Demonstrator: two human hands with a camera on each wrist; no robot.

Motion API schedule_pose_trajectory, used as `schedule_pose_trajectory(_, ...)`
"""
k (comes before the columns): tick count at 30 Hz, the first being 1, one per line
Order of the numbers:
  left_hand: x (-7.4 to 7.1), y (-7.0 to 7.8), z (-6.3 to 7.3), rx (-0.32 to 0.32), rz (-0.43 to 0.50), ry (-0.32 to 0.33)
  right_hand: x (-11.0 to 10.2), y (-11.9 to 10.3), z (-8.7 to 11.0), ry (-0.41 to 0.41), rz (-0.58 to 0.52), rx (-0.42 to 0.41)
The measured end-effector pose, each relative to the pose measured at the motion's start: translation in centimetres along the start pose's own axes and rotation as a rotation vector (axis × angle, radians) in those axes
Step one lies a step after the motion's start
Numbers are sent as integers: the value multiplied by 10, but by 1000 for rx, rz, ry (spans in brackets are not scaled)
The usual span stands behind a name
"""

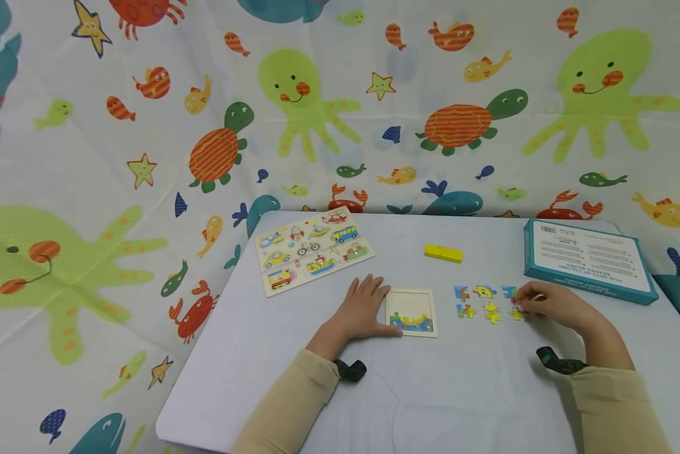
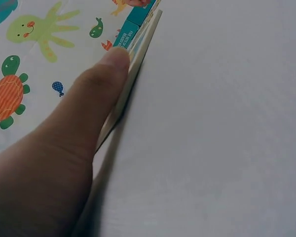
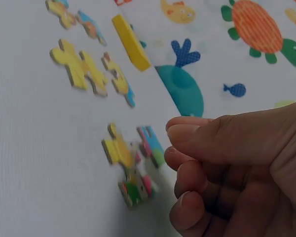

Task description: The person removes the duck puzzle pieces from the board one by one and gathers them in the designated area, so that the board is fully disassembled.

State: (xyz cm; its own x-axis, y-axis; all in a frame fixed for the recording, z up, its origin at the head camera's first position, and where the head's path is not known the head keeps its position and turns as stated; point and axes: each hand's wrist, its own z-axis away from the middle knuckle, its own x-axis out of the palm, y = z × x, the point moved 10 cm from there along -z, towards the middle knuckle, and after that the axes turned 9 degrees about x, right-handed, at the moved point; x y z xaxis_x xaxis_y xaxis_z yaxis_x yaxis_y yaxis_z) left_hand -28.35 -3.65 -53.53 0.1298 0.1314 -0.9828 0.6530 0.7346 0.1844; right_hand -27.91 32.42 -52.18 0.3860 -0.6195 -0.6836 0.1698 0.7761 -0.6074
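Note:
My left hand (image 1: 361, 309) lies spread at the left side of a small square puzzle frame (image 1: 433, 315), thumb along its near edge. In the left wrist view the thumb (image 2: 101, 81) presses against the frame's pale rim (image 2: 138, 74). Joined pieces (image 1: 410, 323) fill the lower part of the frame. My right hand (image 1: 556, 306) is over the right end of loose jigsaw pieces (image 1: 492, 312). Its thumb and curled fingers come together in the right wrist view, with nothing visible between them. Yellow, green and pink pieces (image 3: 119, 150) lie just beside the fingertips.
A yellow block (image 1: 443, 253) lies behind the loose pieces. At the back right is a teal box (image 1: 590, 258); at the back left lies a vehicle picture board (image 1: 314, 249). A sea-animal cloth (image 1: 340, 94) hangs behind the white table (image 1: 459, 391).

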Motion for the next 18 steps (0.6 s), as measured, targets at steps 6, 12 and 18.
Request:
schedule_pose_trajectory(6, 1, 1, 0, -2, 0, -1, 4, -26, 1, 3, -2, -4)
schedule_pose_trajectory(12, 1, 1, -1, -4, -7, 12, 20, -69, -3, -21, -32, -60)
schedule_pose_trajectory(18, 2, 0, -2, -21, -11, 9, 49, -116, -8, -64, -55, -129)
